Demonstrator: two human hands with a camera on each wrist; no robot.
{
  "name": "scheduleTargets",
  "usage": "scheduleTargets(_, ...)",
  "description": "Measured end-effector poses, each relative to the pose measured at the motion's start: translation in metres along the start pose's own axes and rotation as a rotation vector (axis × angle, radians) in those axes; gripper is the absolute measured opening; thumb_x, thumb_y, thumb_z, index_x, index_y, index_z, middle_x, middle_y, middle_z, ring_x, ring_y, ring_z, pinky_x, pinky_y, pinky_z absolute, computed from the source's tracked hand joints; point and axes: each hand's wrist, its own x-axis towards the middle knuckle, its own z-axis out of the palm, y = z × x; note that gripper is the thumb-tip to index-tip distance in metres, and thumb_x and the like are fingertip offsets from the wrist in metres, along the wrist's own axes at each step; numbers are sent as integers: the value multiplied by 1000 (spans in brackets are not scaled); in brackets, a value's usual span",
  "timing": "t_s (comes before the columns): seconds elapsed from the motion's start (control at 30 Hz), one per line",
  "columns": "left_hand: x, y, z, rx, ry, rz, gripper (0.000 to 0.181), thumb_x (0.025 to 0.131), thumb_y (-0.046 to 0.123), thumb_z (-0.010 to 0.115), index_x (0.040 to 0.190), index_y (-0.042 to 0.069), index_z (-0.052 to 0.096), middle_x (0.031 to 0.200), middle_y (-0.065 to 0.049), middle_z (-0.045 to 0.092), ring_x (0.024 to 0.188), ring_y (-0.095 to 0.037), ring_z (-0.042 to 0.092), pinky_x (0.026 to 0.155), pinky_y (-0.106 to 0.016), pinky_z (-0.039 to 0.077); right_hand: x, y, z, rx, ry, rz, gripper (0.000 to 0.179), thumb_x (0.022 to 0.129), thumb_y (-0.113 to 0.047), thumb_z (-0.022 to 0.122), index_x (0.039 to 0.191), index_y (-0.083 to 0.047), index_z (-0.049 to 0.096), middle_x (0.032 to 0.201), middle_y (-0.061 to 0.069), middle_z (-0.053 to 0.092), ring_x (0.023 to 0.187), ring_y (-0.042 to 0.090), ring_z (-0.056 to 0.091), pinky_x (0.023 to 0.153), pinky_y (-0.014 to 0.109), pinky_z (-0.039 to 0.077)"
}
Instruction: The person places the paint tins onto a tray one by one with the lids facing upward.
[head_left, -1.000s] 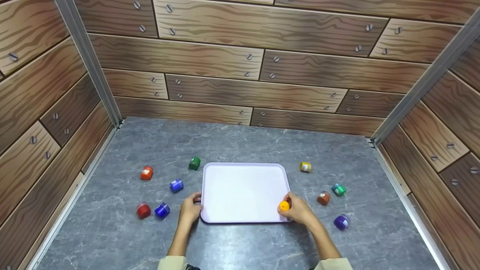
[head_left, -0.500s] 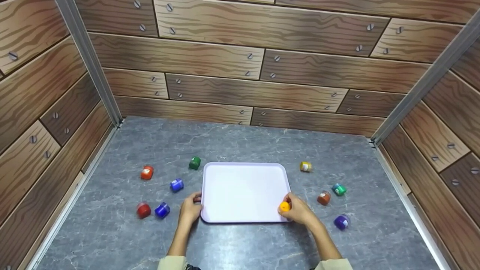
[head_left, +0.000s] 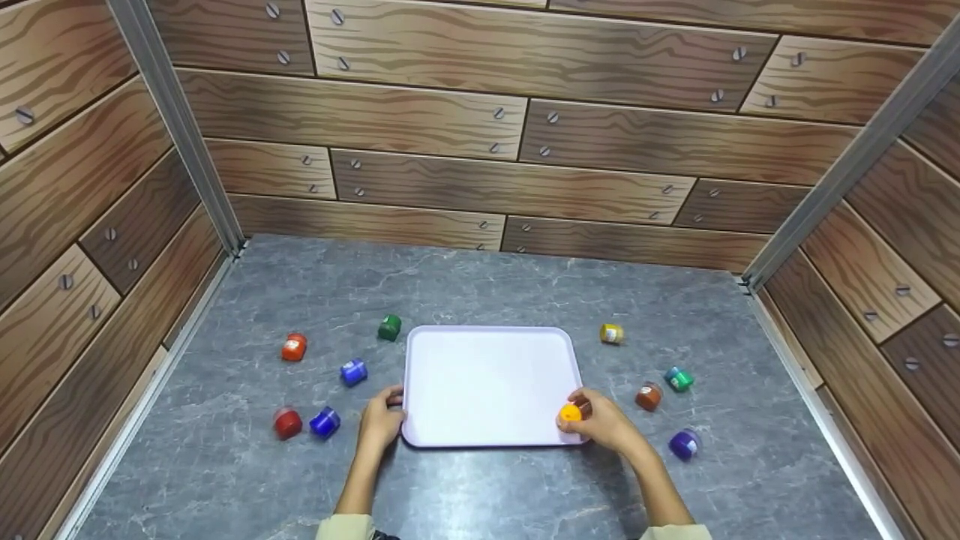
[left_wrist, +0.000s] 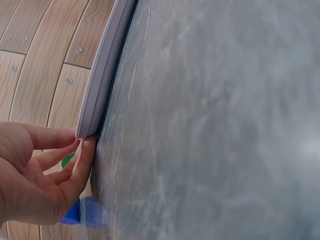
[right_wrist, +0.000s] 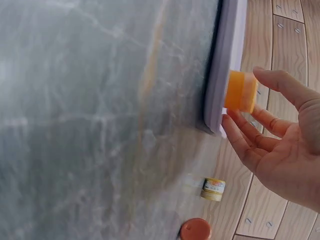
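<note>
A pale lilac tray (head_left: pixel 491 386) lies on the grey marbled surface. At its left edge, near the front corner, my left hand (head_left: pixel 381 420) pinches the rim, thumb above and fingertips at the side in the left wrist view. A small orange paint jar (head_left: pixel 570 413) stands upright on the tray's front right corner. Around that jar my right hand (head_left: pixel 604 424) is loosened, with a gap showing beside the jar in the head view. In the right wrist view the thumb tip overlaps the lid of the orange jar (right_wrist: pixel 241 91), and the other fingers extend past the tray edge.
Left of the tray lie orange-red (head_left: pixel 294 347), red (head_left: pixel 287 423), dark green (head_left: pixel 389 327) and two blue jars (head_left: pixel 353 372). To the right lie yellow (head_left: pixel 611 334), green (head_left: pixel 679 379), brown (head_left: pixel 649 396) and purple jars (head_left: pixel 684 444). Wood-patterned walls (head_left: pixel 420 120) enclose three sides.
My right hand has shifted slightly to the right and its fingers have loosened from the orange jar, which stays on the tray. My left hand and the tray have not moved.
</note>
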Motion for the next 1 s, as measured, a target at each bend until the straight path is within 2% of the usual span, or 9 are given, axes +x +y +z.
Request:
scheduleTargets(0.13, -1, 0, 0, 0, -2, 2, 42, 72, -6, 57, 113, -6, 59, 94, -14, 65, 85, -28, 59, 69, -35, 44, -3, -2, -9, -26, 77, -39, 29, 75, -2, 69, 101, 6, 58, 94, 15, 59, 89, 34, 56, 76, 43, 47)
scheduleTargets(0.23, -2, 0, 0, -3, -2, 10, 41, 72, -7, 58, 113, -7, 58, 93, -15, 65, 85, -29, 59, 68, -34, 45, -5, -3, -18, -30, 159, -48, 24, 76, 1, 67, 98, 7, 59, 93, 16, 61, 88, 36, 57, 79, 46, 46)
scheduleTargets(0.43, -2, -2, 0, 3, 5, 36, 41, 70, -8, 58, 111, -7, 59, 92, -15, 65, 86, -30, 59, 71, -36, 45, -12, 0, -39, -13, 298, -18, 21, 77, 3, 66, 96, 9, 60, 91, 19, 62, 86, 34, 59, 80, 44, 46)
scheduleTargets(0.6, -2, -2, 0, 3, 5, 27, 43, 69, -8, 57, 112, -7, 59, 92, -15, 65, 86, -30, 59, 71, -36, 45, -23, 9, -59, -51, 361, 62, 21, 81, -1, 64, 98, 9, 59, 90, 20, 63, 86, 35, 59, 79, 44, 46)
scheduleTargets(0.8, -3, -2, 0, -3, 1, 29, 43, 69, -9, 56, 112, -8, 58, 92, -16, 65, 82, -29, 59, 66, -33, 45, -40, 25, -79, -95, 369, 170, 27, 87, -11, 59, 103, 10, 57, 96, 24, 62, 93, 40, 57, 80, 48, 44)
scheduleTargets(1.0, -4, -2, 0, -4, 2, 42, 42, 69, -9, 55, 111, -8, 59, 92, -16, 65, 82, -30, 59, 66, -34, 45, -56, 40, -91, -203, 407, 282, 31, 85, -15, 58, 101, 11, 57, 95, 26, 61, 90, 44, 55, 79, 52, 40)
